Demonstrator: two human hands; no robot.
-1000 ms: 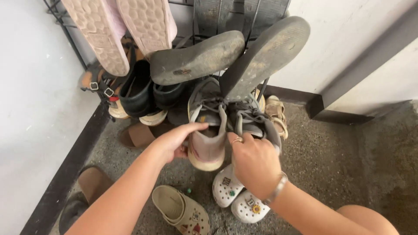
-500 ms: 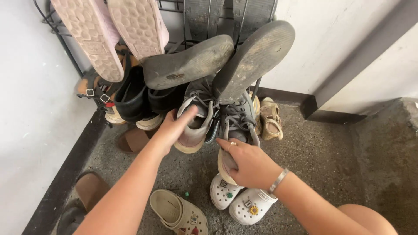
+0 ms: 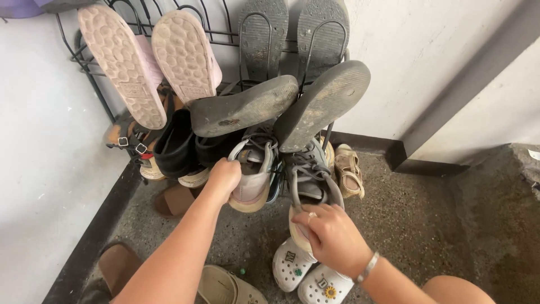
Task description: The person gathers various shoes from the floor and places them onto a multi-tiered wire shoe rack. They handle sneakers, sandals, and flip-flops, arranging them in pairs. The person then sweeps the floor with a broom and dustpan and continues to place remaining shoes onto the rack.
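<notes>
white clogs [image 3: 306, 271] sit on the floor [image 3: 427, 225] close by. the right hand [image 3: 332, 236] has its grip closed on one gray shoe [image 3: 309, 186], and the left hand [image 3: 224, 177] has its grip closed on the other shoe [image 3: 253, 180]. both shoes hang low on the rack [image 3: 225, 36], under two dark soles [image 3: 281, 104].

- I'm looking down into a home's entry corner or shared hallway, a spot where footwear is kept.
- A black wire shoe rack [image 3: 140, 34] leans on the white wall [image 3: 34, 141], loaded with slippers, sandals and sneakers.
- More clogs and sandals lie on the speckled stone floor [image 3: 416, 214].
- A dark skirting strip [image 3: 95, 236] runs along the wall's foot.
</notes>
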